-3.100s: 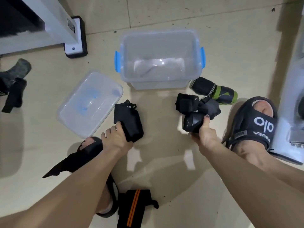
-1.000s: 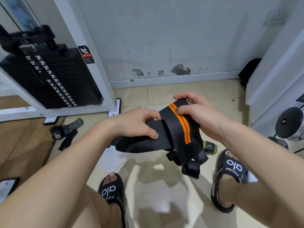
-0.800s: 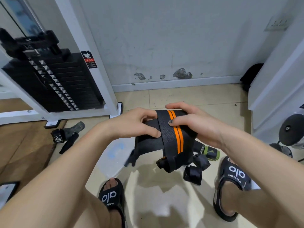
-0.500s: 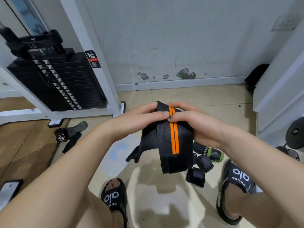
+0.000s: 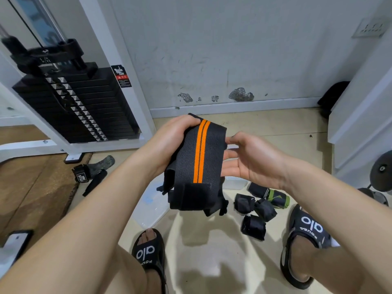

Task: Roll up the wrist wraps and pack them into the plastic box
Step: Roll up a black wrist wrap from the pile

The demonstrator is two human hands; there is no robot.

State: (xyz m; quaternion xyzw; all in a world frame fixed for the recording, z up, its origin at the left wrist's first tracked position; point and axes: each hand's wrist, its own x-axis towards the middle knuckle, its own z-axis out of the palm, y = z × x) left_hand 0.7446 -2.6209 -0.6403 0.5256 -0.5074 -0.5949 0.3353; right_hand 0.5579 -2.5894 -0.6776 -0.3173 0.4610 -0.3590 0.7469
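"olo" in white on both black slides [image 5: 151, 251], with smaller upside-down lettering beneath. "NINE STUDIO"-like white print, too small to be sure, on a black strap [image 5: 81, 175] lying on the floor by the foot of the white machine frame. Red-and-black warning sticker [image 5: 122, 75] on the frame beside the black weight stack [image 5: 74, 107]; text unreadable.

Held up in the air over the floor: a black woven wrist wrap [image 5: 197, 164] with twin orange stripes down its middle, plain black patch at the lower end, loose tails hanging. Left hand [image 5: 169, 145] curled round its top left edge, gripping. Right hand [image 5: 252, 160] spread, fingers straight, fingertips touching the right edge.

Below, on the floor: four rolled wraps [image 5: 257, 209], one with green. Clear lid [image 5: 148, 206] partly hidden; a corner of the plastic box [image 5: 235, 181] visible, contents hidden.
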